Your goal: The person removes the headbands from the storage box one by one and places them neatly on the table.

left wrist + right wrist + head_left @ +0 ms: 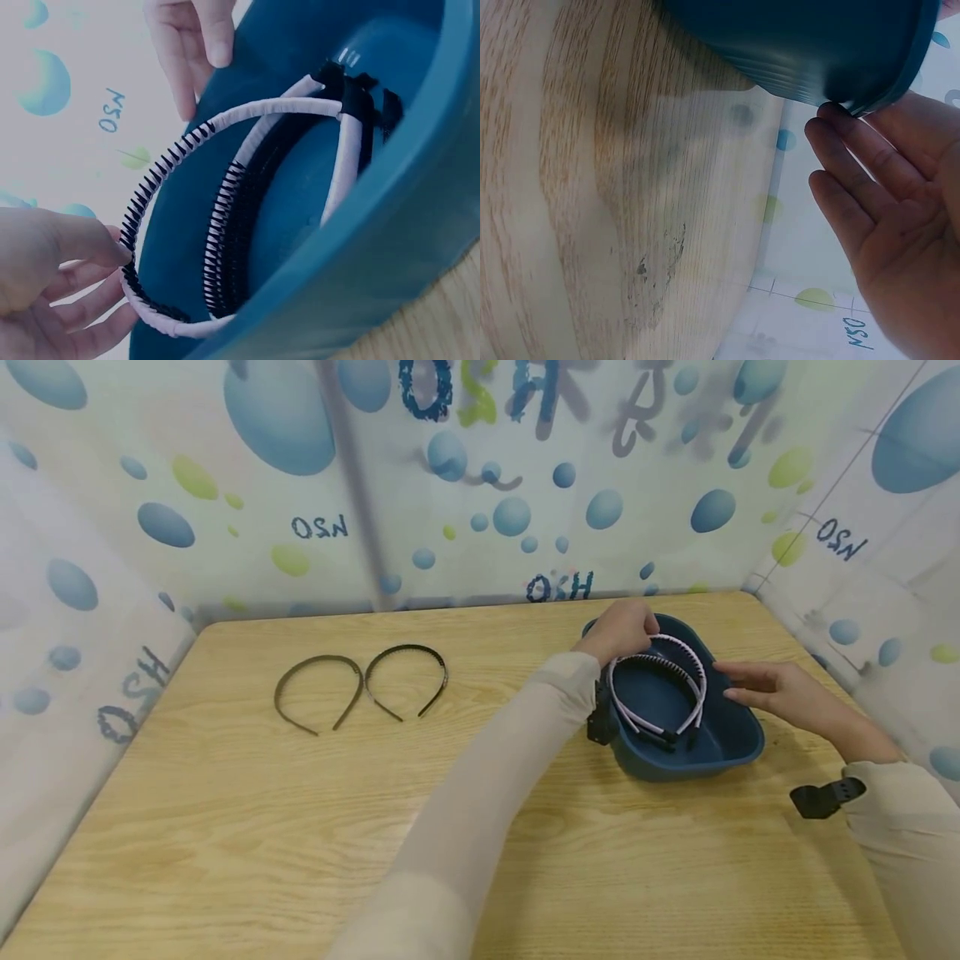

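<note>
My left hand (621,631) pinches a pale headband (259,107) between thumb and fingers at its toothed arch. The band has black comb teeth and black ends, and it leans up inside a blue plastic basin (678,768). Beneath it in the basin lies another pale headband (251,142) with black teeth, and dark banding shows alongside. My right hand (783,693) is at the basin's right side, fingers extended and fingertips right at the rim in the right wrist view.
Two more headbands lie on the wooden table (300,843) to the left: a brownish one (322,657) and a black one (408,647), side by side. A bubble-patterned sheet (480,485) hangs behind the table, with similar sheets at both sides.
</note>
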`<state>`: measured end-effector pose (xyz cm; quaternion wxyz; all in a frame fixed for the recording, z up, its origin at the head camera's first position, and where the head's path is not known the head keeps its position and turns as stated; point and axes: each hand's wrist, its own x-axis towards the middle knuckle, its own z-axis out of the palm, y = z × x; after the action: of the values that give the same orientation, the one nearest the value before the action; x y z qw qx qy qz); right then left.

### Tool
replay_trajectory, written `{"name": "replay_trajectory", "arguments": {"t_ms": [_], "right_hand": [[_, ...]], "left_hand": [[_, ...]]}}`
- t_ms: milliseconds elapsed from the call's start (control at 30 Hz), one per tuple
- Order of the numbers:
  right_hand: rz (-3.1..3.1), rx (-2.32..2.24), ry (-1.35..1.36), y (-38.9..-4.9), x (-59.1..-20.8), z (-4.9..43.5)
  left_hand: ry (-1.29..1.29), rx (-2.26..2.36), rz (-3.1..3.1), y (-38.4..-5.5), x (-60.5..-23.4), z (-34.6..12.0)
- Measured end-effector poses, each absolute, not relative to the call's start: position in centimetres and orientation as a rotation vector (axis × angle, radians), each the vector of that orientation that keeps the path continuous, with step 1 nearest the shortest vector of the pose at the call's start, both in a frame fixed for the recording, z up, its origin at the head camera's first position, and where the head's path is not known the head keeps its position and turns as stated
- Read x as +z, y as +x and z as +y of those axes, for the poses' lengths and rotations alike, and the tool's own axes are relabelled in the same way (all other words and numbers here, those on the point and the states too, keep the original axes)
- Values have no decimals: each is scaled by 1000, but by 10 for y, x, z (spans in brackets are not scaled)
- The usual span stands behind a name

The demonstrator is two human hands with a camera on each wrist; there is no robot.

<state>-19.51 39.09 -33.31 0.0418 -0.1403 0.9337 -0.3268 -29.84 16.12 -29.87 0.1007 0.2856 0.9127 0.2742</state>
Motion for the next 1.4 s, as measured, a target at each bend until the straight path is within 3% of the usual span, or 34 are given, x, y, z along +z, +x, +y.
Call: {"name": "replay_trajectory", "arguments": {"t_ms": [1400], "right_hand": [[2887, -1024, -475, -195, -334, 390]], "left_hand": [[1171, 700, 2693, -259, -255, 158]]}}
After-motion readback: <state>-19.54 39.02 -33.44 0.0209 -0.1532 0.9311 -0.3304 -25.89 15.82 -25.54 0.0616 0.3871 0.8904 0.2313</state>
